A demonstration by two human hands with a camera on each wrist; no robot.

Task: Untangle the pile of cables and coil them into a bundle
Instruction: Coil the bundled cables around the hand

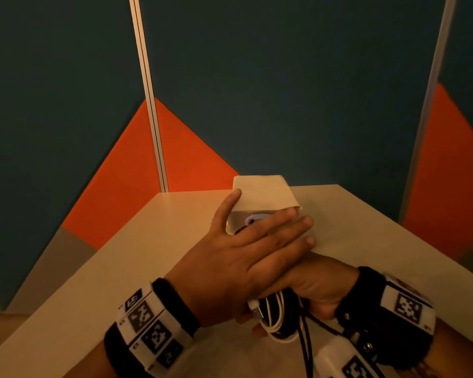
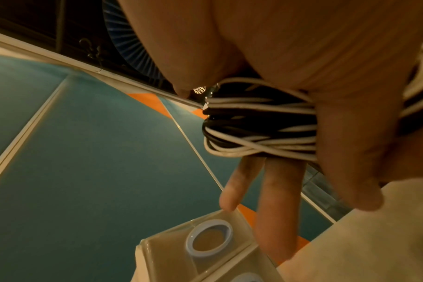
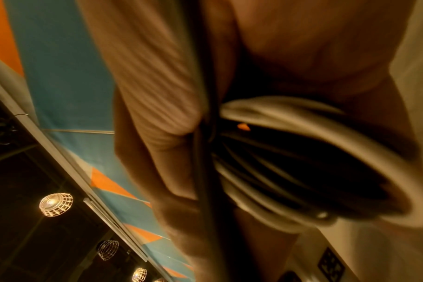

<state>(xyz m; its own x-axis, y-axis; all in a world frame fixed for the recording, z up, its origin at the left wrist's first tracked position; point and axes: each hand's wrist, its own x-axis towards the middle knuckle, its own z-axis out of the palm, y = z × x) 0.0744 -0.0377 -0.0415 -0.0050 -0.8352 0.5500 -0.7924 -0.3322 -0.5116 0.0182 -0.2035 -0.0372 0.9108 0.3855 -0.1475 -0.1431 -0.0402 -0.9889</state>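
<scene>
— What were the fingers doing?

— The left hand had its fingers straight and a little apart, threaded through the cable coil of black and white loops, with the thumb laid across the strands. The right hand lay under the left with its fingers curled round the same coil. All of it was held just above the tabletop, towards its near edge.

— What could have gone wrong?

— In my judgement, the loose black tail hanging off the near side could have snagged and dragged loops off the straight fingers. The USB plug was also free and might have unwound.

— Did the views differ?

— Yes. Only the left wrist view showed the wound strands clearly, and the blue ring inside the open box near the tabletop's far corner. The head view showed both hands stacked. The right wrist view was blurred.
</scene>
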